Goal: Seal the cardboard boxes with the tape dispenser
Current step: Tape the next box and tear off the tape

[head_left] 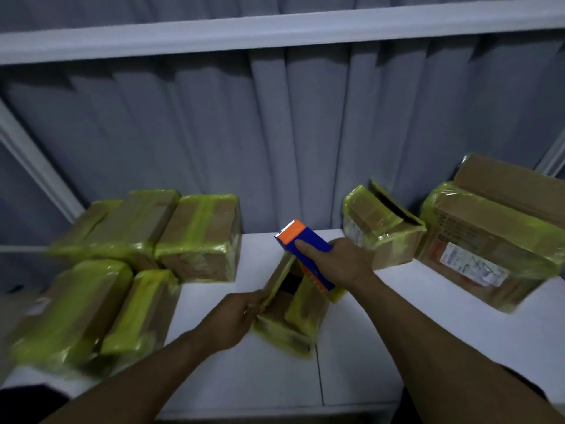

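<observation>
Bare forearms [159, 371] — bare hands [235, 316] [339, 261]

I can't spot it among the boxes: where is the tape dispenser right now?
In the head view, near centre: the right hand holds the tape dispenser above the open box.

Perhaps eight cardboard boxes [198, 237], one tape dispenser [316, 241], two hands [342, 264].
</observation>
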{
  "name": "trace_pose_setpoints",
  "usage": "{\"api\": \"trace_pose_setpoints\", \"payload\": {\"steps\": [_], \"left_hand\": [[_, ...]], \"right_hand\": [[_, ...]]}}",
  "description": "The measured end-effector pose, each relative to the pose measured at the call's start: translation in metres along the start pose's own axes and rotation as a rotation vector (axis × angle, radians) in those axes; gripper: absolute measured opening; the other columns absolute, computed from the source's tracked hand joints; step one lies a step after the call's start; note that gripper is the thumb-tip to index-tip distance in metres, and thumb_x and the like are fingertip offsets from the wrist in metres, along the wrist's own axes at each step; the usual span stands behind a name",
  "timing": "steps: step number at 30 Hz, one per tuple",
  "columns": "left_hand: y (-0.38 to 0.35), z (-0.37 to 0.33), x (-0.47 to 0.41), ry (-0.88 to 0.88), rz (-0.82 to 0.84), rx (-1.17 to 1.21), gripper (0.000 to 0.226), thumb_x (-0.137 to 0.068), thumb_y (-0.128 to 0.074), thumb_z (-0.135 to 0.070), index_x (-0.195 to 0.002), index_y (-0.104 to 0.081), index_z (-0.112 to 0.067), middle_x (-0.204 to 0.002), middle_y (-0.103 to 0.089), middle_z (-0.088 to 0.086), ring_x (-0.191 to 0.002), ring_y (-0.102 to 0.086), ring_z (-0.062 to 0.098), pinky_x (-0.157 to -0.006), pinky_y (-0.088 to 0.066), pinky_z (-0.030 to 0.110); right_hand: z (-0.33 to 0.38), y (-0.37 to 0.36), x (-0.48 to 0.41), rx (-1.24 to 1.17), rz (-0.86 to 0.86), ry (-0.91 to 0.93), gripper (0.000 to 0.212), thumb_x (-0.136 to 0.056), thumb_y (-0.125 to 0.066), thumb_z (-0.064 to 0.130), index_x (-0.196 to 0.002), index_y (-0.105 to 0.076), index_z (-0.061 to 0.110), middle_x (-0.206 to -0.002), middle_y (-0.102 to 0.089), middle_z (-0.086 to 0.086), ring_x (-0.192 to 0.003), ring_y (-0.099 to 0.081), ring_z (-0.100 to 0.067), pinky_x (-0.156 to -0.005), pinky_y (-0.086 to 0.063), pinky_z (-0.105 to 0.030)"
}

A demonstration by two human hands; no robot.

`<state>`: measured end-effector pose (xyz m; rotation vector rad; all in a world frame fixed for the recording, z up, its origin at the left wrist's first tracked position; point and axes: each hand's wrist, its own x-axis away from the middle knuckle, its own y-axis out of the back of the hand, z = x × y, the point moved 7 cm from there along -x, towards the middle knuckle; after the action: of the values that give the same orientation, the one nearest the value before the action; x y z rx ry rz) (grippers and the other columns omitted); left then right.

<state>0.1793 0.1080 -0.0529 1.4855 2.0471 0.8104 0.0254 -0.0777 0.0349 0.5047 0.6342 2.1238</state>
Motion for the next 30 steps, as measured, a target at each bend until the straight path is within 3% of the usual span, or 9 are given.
{"api": "trace_pose_setpoints", "payload": {"steps": [3,7,9,11,14,19,24,27,30], "left_hand": [[0.022,0.030,0.021,0.085,-0.046,-0.043,0.050,-0.099,-0.050,-0.002,-0.129,-0.056,-0.042,-0.136,-0.053,-0.024,-0.141,-0.037,0.007,-0.111,-0.027,0.010],[0.046,0.062,0.032,0.271,-0.145,-0.161,0.051,-0.097,-0.041,-0.007,-0.134,-0.058,-0.037,-0.145,-0.052,-0.004,-0.143,-0.037,0.026,-0.116,-0.033,0.032],[0.053,0.056,0.032,0.276,-0.245,-0.100,0.054,-0.088,-0.035,-0.021,-0.129,-0.061,-0.045,-0.139,-0.059,-0.001,-0.134,-0.049,0.023,-0.111,-0.037,0.029],[0.052,0.050,0.032,0.305,-0.302,-0.070,0.048,-0.092,-0.035,-0.028,-0.131,-0.062,-0.034,-0.135,-0.061,-0.005,-0.127,-0.054,0.016,-0.104,-0.037,0.021],[0.038,0.036,0.031,0.215,-0.204,-0.094,0.036,-0.095,-0.058,-0.036,-0.130,-0.062,-0.032,-0.131,-0.062,-0.010,-0.117,-0.059,0.010,-0.101,-0.047,0.028],[0.029,0.052,0.028,0.287,-0.260,0.009,0.053,-0.084,-0.077,-0.017,-0.134,-0.058,-0.021,-0.126,-0.058,-0.007,-0.118,-0.056,0.014,-0.098,-0.042,0.024],[0.010,0.064,0.043,0.162,-0.299,-0.172,0.049,-0.095,-0.056,-0.044,-0.134,-0.062,-0.015,-0.140,-0.056,-0.001,-0.125,-0.055,0.021,-0.105,-0.047,0.043],[0.009,0.062,0.048,0.142,-0.279,-0.254,0.055,-0.097,-0.042,-0.052,-0.138,-0.058,-0.019,-0.145,-0.052,-0.002,-0.127,-0.054,0.024,-0.108,-0.043,0.034],[0.004,0.052,0.054,0.088,-0.256,-0.216,0.046,-0.099,-0.059,-0.029,-0.143,-0.049,-0.023,-0.143,-0.051,-0.007,-0.129,-0.052,0.016,-0.106,-0.033,0.014]], "right_hand": [[0.016,-0.015,0.008,-0.008,0.029,0.033,0.064,-0.080,-0.068,0.073,-0.068,-0.060,0.011,-0.070,-0.067,-0.006,-0.060,-0.063,-0.016,-0.058,-0.045,-0.027],[0.026,-0.033,0.012,-0.025,0.086,0.055,0.060,-0.080,-0.070,0.070,-0.068,-0.060,0.012,-0.068,-0.067,-0.003,-0.057,-0.062,-0.014,-0.055,-0.043,-0.024],[0.026,-0.038,0.011,-0.015,0.096,0.057,0.060,-0.080,-0.070,0.071,-0.072,-0.062,0.012,-0.071,-0.068,-0.003,-0.059,-0.063,-0.014,-0.056,-0.043,-0.023],[0.027,-0.041,0.009,-0.001,0.106,0.058,0.061,-0.080,-0.069,0.072,-0.075,-0.064,0.011,-0.073,-0.070,-0.004,-0.061,-0.064,-0.015,-0.057,-0.044,-0.023],[0.027,-0.044,0.008,0.029,0.131,0.062,0.060,-0.081,-0.067,0.072,-0.071,-0.063,0.013,-0.067,-0.068,-0.001,-0.056,-0.063,-0.013,-0.055,-0.042,-0.022],[0.016,-0.054,0.006,0.062,0.212,0.036,0.066,-0.079,-0.067,0.075,-0.078,-0.070,0.009,-0.074,-0.073,-0.007,-0.061,-0.067,-0.017,-0.059,-0.048,-0.025],[-0.002,-0.075,0.008,0.102,0.305,-0.007,0.073,-0.077,-0.066,0.077,-0.087,-0.072,0.005,-0.084,-0.075,-0.012,-0.075,-0.073,-0.026,-0.065,-0.050,-0.028],[0.005,-0.078,0.008,0.126,0.325,0.010,0.068,-0.077,-0.066,0.078,-0.082,-0.070,0.010,-0.079,-0.074,-0.007,-0.069,-0.071,-0.020,-0.062,-0.050,-0.026],[0.018,-0.076,0.011,0.063,0.303,0.037,0.063,-0.080,-0.067,0.074,-0.082,-0.070,0.010,-0.076,-0.073,-0.005,-0.062,-0.067,-0.016,-0.059,-0.048,-0.023]]}}
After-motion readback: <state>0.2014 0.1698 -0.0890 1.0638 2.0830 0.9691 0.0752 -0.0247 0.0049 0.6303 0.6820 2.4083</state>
